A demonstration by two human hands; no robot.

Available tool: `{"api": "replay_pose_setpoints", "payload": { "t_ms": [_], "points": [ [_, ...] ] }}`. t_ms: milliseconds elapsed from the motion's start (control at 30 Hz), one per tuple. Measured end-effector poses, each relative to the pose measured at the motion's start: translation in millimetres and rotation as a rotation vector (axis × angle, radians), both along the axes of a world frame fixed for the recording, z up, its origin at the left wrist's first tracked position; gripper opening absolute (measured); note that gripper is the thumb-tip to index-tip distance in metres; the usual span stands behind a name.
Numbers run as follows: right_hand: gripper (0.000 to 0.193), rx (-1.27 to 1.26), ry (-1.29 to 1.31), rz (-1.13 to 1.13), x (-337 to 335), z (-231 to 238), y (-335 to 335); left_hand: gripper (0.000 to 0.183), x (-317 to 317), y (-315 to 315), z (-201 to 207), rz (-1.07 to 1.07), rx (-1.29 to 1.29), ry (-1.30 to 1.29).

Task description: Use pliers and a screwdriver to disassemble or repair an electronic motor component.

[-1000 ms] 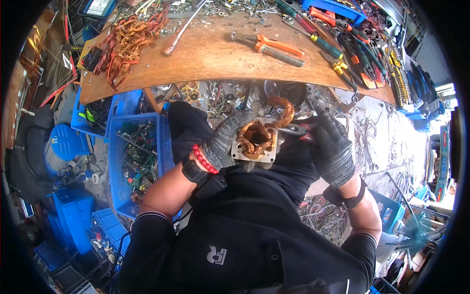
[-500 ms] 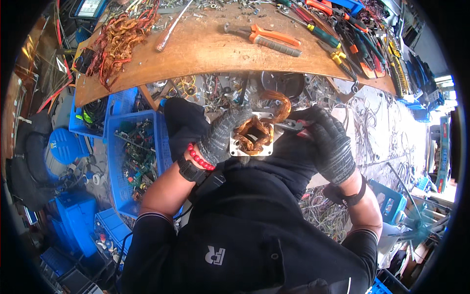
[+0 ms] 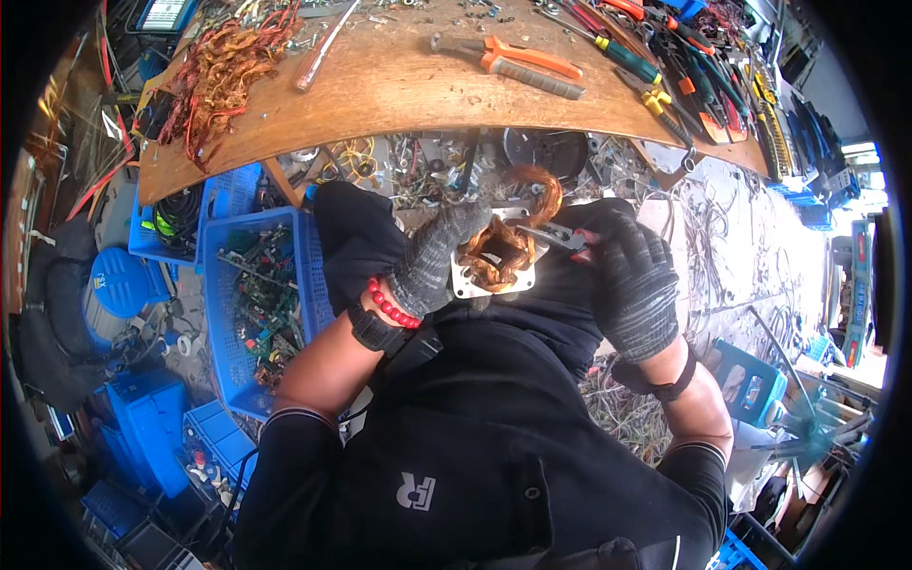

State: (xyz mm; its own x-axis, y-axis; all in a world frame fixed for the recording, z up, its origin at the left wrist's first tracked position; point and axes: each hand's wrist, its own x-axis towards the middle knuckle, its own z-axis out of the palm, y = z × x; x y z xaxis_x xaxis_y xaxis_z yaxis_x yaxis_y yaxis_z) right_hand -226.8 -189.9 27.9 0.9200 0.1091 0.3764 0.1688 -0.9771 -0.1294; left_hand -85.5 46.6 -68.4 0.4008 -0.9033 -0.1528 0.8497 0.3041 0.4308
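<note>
A motor stator (image 3: 465,282), a pale square metal housing with copper windings inside, is held over my lap. My left hand (image 3: 432,255), in a grey knit glove, grips its left side. From its upper right a loop of pulled-out copper wire (image 3: 548,201) curls upward. My right hand (image 3: 635,285), gloved too, is closed round a pair of red-handled pliers (image 3: 581,243). The pliers' jaws reach to the copper windings at the housing's upper right edge; whether they grip wire I cannot tell.
On the wooden bench (image 3: 399,95) ahead lie orange-handled pliers (image 3: 532,71), a screwdriver (image 3: 323,52), a heap of copper scrap (image 3: 228,81) and several tools at the right. A blue crate (image 3: 220,323) of parts stands at my left. Loose wires (image 3: 622,408) litter the floor at right.
The pliers' jaws have moved up and left over the copper windings. My right hand has shifted slightly left, and the stator is tilted a little differently in my left hand.
</note>
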Motion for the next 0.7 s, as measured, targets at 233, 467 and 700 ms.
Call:
{"api": "replay_pose_setpoints", "payload": {
  "t_ms": [233,467,700],
  "points": [
    [0.030,-0.029,0.068,-0.012,-1.1,-3.0,2.3,0.060,1.3,4.4,14.2,0.022,0.068,0.005],
    [0.027,0.223,0.075,0.011,6.9,-35.6,19.4,0.058,-12.0,-2.7,17.3,0.141,-0.039,0.132],
    [0.028,0.394,-0.020,0.006,7.4,-54.4,28.1,0.060,-14.1,4.1,10.4,0.101,-0.071,0.161]
  ]
}}
